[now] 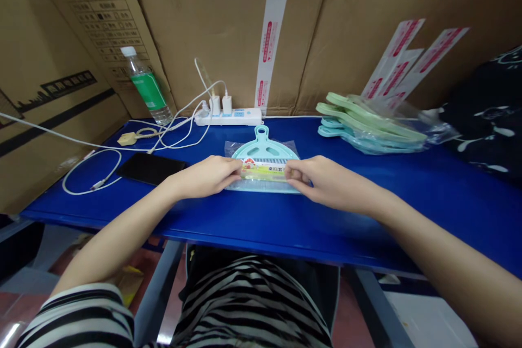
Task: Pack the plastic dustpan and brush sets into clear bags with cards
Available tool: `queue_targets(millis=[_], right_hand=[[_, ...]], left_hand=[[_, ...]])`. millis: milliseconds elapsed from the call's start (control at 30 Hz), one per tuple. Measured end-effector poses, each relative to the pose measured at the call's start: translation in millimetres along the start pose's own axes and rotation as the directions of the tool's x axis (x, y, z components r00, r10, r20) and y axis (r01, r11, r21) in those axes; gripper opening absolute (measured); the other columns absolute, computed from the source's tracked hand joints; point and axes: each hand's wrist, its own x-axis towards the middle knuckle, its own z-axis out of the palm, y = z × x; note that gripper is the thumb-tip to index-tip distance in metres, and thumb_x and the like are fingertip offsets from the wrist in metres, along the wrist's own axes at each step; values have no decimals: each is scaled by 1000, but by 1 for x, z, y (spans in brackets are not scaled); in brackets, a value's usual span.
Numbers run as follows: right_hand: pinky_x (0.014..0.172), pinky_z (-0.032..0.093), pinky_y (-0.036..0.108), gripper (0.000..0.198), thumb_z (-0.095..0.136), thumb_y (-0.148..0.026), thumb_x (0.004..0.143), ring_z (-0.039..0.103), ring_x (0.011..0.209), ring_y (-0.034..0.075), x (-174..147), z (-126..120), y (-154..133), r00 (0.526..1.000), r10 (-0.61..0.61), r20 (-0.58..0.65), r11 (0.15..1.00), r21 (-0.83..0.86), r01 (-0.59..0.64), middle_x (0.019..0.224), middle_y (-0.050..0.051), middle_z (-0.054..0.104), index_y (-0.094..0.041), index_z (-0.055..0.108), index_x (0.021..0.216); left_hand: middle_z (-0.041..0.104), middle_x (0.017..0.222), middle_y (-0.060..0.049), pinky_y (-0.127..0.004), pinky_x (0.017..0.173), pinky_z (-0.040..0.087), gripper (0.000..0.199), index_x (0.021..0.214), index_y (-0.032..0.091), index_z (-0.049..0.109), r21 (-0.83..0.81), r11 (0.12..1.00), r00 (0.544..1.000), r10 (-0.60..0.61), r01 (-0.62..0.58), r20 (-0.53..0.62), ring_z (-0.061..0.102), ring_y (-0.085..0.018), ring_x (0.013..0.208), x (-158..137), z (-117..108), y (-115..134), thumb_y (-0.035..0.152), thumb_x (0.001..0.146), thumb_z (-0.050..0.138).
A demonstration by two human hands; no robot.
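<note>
A light-blue dustpan (261, 145) lies on the blue table in front of me, its looped handle pointing away. Clear plastic (231, 147) shows around its edges. Across its middle runs a printed label (264, 170), white and yellow with a red cartoon figure, and a striped strip that looks like brush bristles shows just above. My left hand (218, 175) is closed, pinching the label's left end. At the right end, my right hand (320, 178) is closed on the label with curled fingers. The fingertips partly cover both ends.
To the right lies a stack of bagged green and blue dustpans (371, 122). A black phone (153, 167), tangled white cables (179, 144), a power strip (240, 116) and a water bottle (149, 89) are on the left and back. Cardboard boxes (212, 22) wall off the rear.
</note>
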Motion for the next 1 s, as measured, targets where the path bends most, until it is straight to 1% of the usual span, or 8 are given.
queue_targets(millis=[167,300,400,633,767,833,900,1000], right_hand=[[58,33,27,18,53,-14,85,55,58,16,2,-1,0,994,57,-93,997,-39,-61,61,0,63,-22,52,69],[59,35,26,17,56,-11,84,54,57,15,9,-2,2,991,123,-54,992,8,-123,59,-2,60,-22,51,72],[60,35,25,18,57,-10,84,55,59,16,13,1,3,987,163,-20,987,0,-163,58,-2,58,-22,50,73],[55,29,25,12,50,-12,85,54,60,17,12,9,8,990,125,-65,980,-147,-134,62,1,59,-20,58,80],[55,28,25,12,48,-13,86,53,59,17,13,8,8,988,148,-43,977,-146,-153,60,0,56,-20,58,83],[55,29,25,15,46,-12,87,53,58,17,13,7,6,985,169,-16,975,-140,-170,58,-1,55,-20,58,86],[56,29,26,19,43,-9,87,52,58,17,13,5,4,983,181,6,973,-144,-179,58,-1,54,-19,58,89],[56,29,26,22,42,-7,86,52,59,17,12,4,2,981,191,17,969,-161,-186,59,-1,54,-18,59,94]], left_hand=[[57,71,1,-26,63,42,15,79,20,47,-22,999,999,-46,46,0,56,-15,63,1,2,1,15,93,45],[57,72,0,-26,63,43,14,80,20,47,6,998,997,-64,65,-39,56,-15,64,3,7,0,14,92,43],[60,77,-2,-26,63,45,11,88,18,49,15,996,992,-91,92,-84,58,-16,67,4,12,0,15,93,40],[63,89,-5,-29,71,51,21,106,16,53,44,995,993,-89,93,-74,65,-19,82,5,19,2,11,91,40],[64,98,-6,-29,76,53,27,111,16,55,74,996,992,-47,56,-119,65,-18,88,5,18,1,8,89,43],[64,102,-7,-29,75,53,30,112,16,56,110,991,990,-68,82,-122,65,-18,86,4,16,1,7,88,41],[64,103,-7,-29,72,52,32,112,16,57,155,977,985,-129,146,-116,65,-18,80,4,15,0,6,86,40],[63,96,-7,-30,67,52,32,110,16,59,210,949,970,-214,235,-118,63,-18,73,4,13,-1,7,83,43]])
